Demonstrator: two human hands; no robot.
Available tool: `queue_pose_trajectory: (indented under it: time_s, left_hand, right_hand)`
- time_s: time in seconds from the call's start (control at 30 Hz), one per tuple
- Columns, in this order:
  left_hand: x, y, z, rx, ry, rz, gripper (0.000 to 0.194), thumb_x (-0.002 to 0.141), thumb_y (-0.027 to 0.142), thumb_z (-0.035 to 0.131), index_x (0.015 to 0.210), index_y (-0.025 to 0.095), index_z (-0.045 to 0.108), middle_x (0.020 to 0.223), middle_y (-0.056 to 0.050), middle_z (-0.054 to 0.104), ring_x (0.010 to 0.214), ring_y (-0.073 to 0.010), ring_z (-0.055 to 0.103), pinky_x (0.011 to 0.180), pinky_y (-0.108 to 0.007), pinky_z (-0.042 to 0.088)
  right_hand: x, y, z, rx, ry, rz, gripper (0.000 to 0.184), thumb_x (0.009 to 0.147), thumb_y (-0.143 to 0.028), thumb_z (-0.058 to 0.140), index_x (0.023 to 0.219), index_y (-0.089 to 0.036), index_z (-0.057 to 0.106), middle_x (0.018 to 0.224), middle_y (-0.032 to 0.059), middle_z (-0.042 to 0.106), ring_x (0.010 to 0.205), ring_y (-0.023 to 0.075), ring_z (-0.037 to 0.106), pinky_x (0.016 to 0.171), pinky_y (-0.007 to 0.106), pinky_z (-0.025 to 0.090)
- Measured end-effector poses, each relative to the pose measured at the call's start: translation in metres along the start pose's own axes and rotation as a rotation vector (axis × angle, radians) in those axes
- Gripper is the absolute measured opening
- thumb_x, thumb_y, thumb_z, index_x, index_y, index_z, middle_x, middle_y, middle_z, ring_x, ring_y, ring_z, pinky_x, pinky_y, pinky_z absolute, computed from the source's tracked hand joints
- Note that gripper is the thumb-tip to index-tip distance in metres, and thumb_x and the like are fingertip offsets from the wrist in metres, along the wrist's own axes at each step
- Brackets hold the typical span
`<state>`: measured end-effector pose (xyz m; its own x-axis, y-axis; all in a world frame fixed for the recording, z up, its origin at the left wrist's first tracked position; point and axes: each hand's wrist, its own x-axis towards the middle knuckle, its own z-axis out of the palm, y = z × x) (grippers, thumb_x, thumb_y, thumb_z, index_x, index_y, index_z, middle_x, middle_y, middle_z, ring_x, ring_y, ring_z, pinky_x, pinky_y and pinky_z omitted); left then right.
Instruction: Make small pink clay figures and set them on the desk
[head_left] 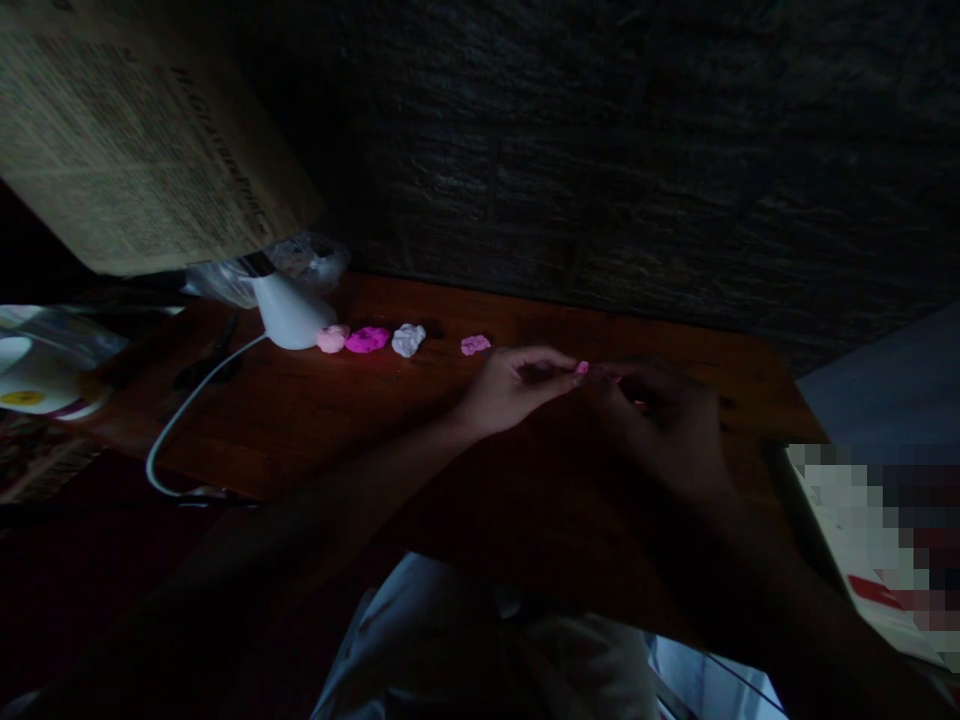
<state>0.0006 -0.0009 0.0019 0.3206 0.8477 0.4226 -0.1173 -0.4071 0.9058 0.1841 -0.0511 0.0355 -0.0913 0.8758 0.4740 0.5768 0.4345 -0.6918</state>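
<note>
A small piece of pink modelling clay (583, 368) is pinched between the thumb and forefinger of my left hand (504, 388). My right hand (667, 425) meets it from the other side, its fingers closed and in deep shadow. A bit of pink shows between the right fingers too, so clay seems to be held there. Just left of my hands lies a flat, rough pink clay piece (475, 345). Further left, a white clay lump (408, 340), a magenta clay lump (367, 340) and a pale pink clay lump (332, 338) form a row on the wooden table (480, 480).
A lamp with a newsprint shade (165, 140) and white base (289, 310) stands at the left, its cord (161, 440) looping forward. Dark scissors (210, 360) and a clear plastic bag (311, 262) lie nearby. A dark stone-textured wall (600, 170) rises behind the table.
</note>
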Motion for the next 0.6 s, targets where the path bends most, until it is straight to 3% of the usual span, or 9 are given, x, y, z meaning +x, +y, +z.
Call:
queue_pose_trajectory:
  time_s: [0.6]
  left_hand:
    - [-0.0017, -0.0017, -0.0007, 0.148, 0.036, 0.146, 0.016, 0.085, 0.03, 0.078, 0.091, 0.016, 0.078, 0.093, -0.007, 0.077, 0.084, -0.014, 0.07, 0.076, -0.026, 0.053]
  right_hand:
    - [0.0001, 0.0008, 0.0015, 0.026, 0.006, 0.054, 0.019, 0.091, -0.041, 0.069, 0.092, -0.027, 0.081, 0.092, 0.0052, 0.081, 0.079, 0.0245, 0.074, 0.07, 0.037, 0.055]
